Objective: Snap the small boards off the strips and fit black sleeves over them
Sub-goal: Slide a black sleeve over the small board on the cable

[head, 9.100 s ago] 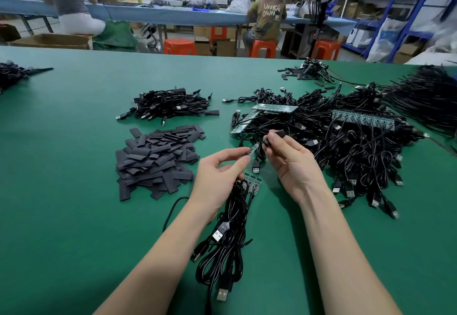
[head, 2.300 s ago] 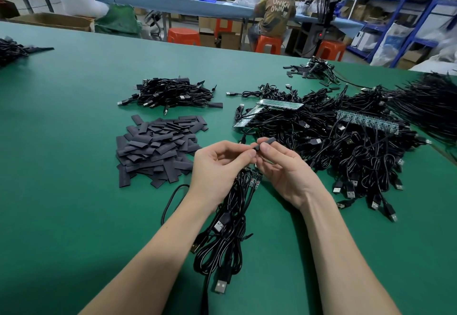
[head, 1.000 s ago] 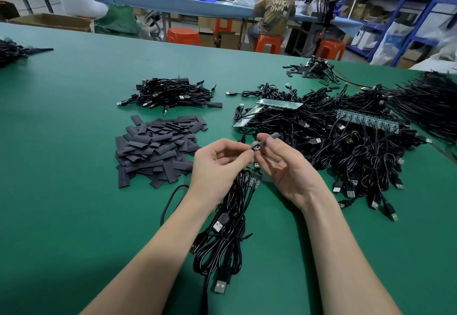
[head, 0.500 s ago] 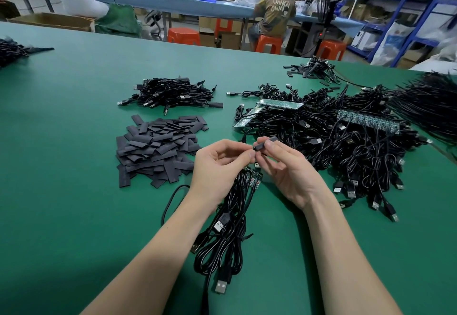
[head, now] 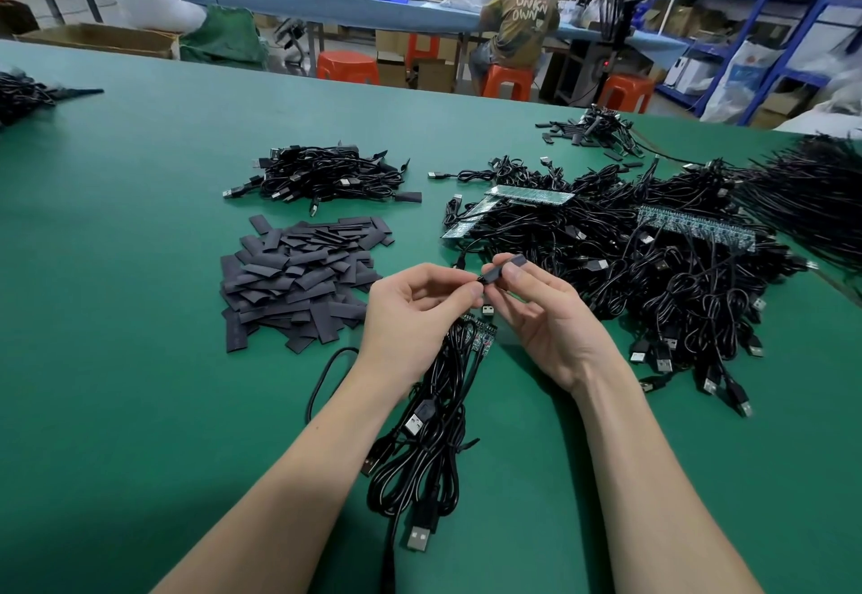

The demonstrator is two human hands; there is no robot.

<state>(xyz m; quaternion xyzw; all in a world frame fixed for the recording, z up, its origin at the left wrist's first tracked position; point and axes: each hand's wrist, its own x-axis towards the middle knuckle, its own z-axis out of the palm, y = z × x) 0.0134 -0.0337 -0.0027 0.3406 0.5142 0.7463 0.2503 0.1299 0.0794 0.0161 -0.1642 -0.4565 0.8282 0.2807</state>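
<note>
Heap of flat black sleeves (head: 298,274) centre-left on green table (head: 116,313), small black cable bundle (head: 322,176) above it, large tangled cable pile (head: 662,267) right, green board strips (head: 699,227) atop it, looped black cable bunch (head: 420,444) lower centre.

Black sleeve (head: 503,268) is sitting pinched between the fingers of the right hand (head: 543,323) and left hand (head: 413,313); fingertips are covering its near end, so the small board inside is not showing. Bundle of cables (head: 420,444) is running under the left wrist, partly hidden. Both forearms are getting cut off by the bottom edge. Cable heap (head: 811,201) is running off the right edge. Far cable pile (head: 23,96) is being clipped by the left edge. Parts on the board strips (head: 697,227) are too small to tell.
</note>
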